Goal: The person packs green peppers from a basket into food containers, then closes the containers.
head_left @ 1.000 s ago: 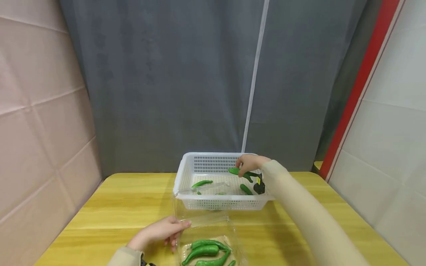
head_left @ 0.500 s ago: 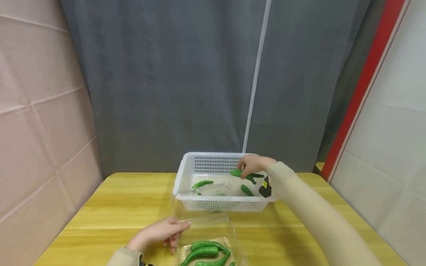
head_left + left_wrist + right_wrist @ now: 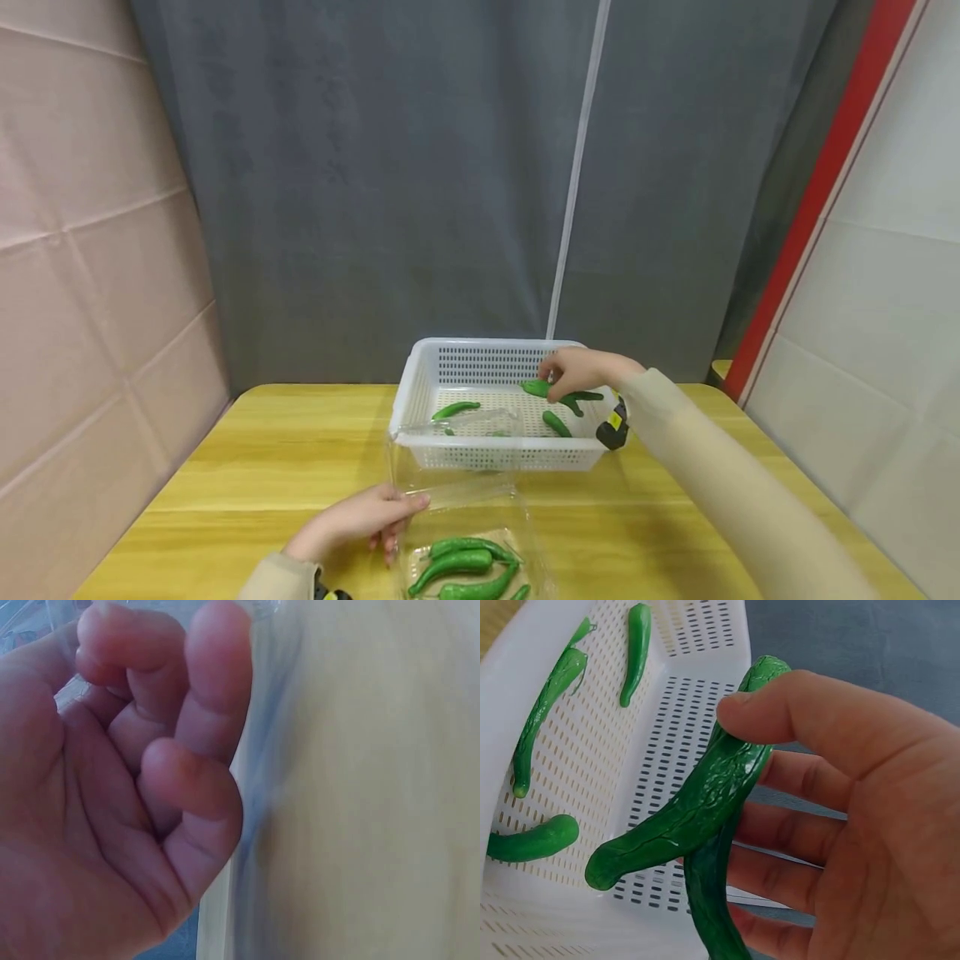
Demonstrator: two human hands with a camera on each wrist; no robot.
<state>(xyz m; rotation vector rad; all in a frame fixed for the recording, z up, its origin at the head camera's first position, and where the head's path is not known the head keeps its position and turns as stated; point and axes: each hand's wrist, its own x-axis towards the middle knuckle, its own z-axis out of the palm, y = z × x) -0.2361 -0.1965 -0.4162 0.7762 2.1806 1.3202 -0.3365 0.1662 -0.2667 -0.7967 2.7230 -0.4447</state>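
Observation:
Over the right side of the white perforated basket (image 3: pixel 570 444), my right hand (image 3: pixel 583 369) holds two green peppers. In the right wrist view, thumb and fingers pinch one wrinkled pepper (image 3: pixel 682 810), with a second, darker pepper (image 3: pixel 712 900) crossing beneath it. My left hand (image 3: pixel 363 518) pinches the left edge of a clear plastic clamshell box (image 3: pixel 465 518) between thumb and fingers; its lid leans back against the basket. Several green peppers (image 3: pixel 459 564) lie inside that box. In the left wrist view the lower fingers of the left hand (image 3: pixel 135 780) are loosely bent.
More green peppers lie on the basket floor, one pepper (image 3: pixel 455 409) at left and another pepper (image 3: pixel 556 423) at right. The wooden table (image 3: pixel 300 450) carries both containers. A grey curtain (image 3: pixel 375 208) hangs behind the table, with pale panels (image 3: pixel 97 275) at the sides.
My right hand, still holding the two peppers, has drifted slightly right over the basket. The left hand has kept its grip on the clear box.

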